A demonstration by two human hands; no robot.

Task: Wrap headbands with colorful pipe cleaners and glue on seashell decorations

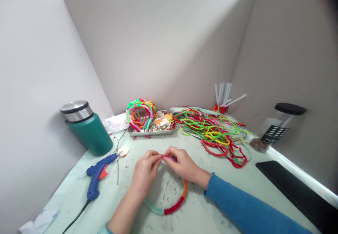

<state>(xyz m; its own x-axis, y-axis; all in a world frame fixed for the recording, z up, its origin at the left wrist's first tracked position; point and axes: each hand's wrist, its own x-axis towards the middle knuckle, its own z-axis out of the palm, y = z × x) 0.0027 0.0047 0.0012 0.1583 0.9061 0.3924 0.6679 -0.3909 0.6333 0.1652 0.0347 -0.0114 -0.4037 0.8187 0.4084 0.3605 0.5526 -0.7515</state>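
A round hoop wrapped in fuzzy pipe cleaner (174,206), banded mint green, red and orange, hangs curved below my two hands. My left hand (146,172) is closed in a pinch at the top of the hoop. Right beside it, thumb and fingers of my right hand (183,163) pinch a pink-purple pipe cleaner (173,159). The fingertips of both hands nearly touch and hide most of that strand. Part of the hoop passes out of sight behind each hand.
On the left are a blue glue gun (99,174), its tip by a white disc (123,151), and a green flask (89,131). Behind stands a metal tray (151,133) with colourful headbands (139,114). Loose pipe cleaners (211,124), red-handled scissors (215,148) and a jar (277,128) lie right.
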